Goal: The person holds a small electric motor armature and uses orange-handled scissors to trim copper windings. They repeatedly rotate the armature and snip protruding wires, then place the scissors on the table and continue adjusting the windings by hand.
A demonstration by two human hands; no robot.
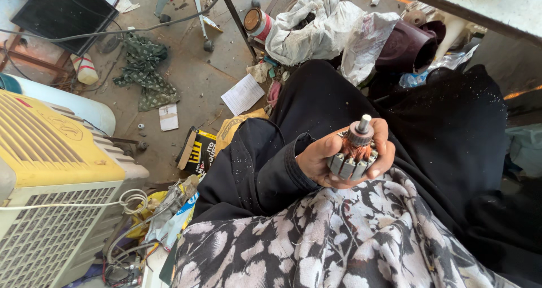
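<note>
Clearly left hand (339, 155) grip is closed round a motor armature (354, 152), shaft up; looks heavy, stiff; hold by steel core, not copper windings. Right hand unseen.

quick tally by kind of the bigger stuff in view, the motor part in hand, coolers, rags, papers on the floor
motor armature, held in the left hand: 1
yellow and white air cooler: 1
green patterned rag: 1
white cloth bundle: 1
white paper sheet: 1
small white card: 1
round tin: 1
total: 7
</note>
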